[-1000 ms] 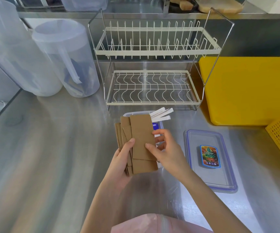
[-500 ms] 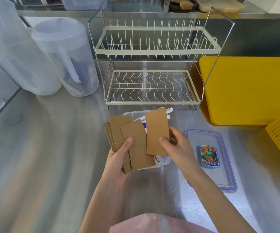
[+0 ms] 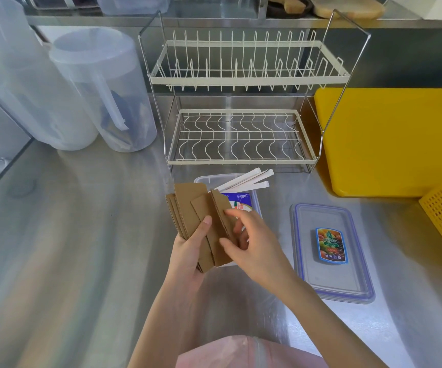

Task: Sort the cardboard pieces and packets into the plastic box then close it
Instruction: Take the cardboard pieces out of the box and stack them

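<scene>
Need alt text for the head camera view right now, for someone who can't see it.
Left hand holds a fanned stack of cardboard pieces above an open plastic box while the right hand pinches one piece. The box's lid lies on the steel counter to the right.

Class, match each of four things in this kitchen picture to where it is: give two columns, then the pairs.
1 cardboard pieces
2 lid
3 white packets
4 jugs

A sticking out of the box
B far left of the counter
C flat, right of the box
D gripped in the left hand

Pairs: 1-D, 2-C, 3-A, 4-B
</scene>
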### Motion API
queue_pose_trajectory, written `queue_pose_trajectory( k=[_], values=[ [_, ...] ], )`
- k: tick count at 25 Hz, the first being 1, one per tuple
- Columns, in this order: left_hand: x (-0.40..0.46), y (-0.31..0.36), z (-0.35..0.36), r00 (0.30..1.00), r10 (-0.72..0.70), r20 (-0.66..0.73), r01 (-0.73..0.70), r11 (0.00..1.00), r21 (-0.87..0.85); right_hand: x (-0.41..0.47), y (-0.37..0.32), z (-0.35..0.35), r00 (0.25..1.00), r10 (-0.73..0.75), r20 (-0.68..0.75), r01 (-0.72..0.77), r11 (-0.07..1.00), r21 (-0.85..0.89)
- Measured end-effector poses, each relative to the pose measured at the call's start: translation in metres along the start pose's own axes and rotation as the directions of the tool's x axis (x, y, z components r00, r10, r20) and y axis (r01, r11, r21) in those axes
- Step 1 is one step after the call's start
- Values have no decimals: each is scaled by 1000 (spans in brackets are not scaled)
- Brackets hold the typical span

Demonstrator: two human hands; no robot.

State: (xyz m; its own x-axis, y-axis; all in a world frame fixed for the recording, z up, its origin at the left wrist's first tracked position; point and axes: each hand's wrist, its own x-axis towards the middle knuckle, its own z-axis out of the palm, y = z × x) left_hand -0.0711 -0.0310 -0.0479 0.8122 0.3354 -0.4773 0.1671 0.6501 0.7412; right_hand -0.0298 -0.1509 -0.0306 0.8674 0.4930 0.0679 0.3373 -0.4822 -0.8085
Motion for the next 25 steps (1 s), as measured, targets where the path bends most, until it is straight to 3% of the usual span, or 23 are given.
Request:
queue_pose_trajectory(
  k=[5,9,11,14,16,18,20,22,25],
  values=[
    [-1,0,-3,999,20,27,-20,1000,5,-1,-1,7,992,-60,113,70,994,-87],
    [2,-1,-3,999,18,-49,-18,1000,7,1,6,5,997,39,-62,-39,999,-6],
    [1,-1,-3,999,19,-49,-19,1000,3,5,12,-1,983,171,-73,-164,982,90],
    [-1,-1,-1,1000,23,-4,-23,1000,5,8,16,-8,935,333,126,-356,860,365],
    [-1,0,0,1000,21,-7,-21,1000,21,6,19,-11,927,351,132,-367,776,513],
    [1,-1,-1,999,29,-44,-26,998,55,7,20,-14,923,379,58,-348,765,542],
    [2,-3,-1,996,53,-72,-44,991,125,7,21,-17,925,375,-66,-310,843,440],
    [1,-5,1,995,80,-67,-64,976,208,9,19,-20,935,300,-191,-256,941,223],
    [-3,-9,7,998,64,-30,-55,970,238,5,12,-18,966,158,-206,-156,987,25]
  ],
)
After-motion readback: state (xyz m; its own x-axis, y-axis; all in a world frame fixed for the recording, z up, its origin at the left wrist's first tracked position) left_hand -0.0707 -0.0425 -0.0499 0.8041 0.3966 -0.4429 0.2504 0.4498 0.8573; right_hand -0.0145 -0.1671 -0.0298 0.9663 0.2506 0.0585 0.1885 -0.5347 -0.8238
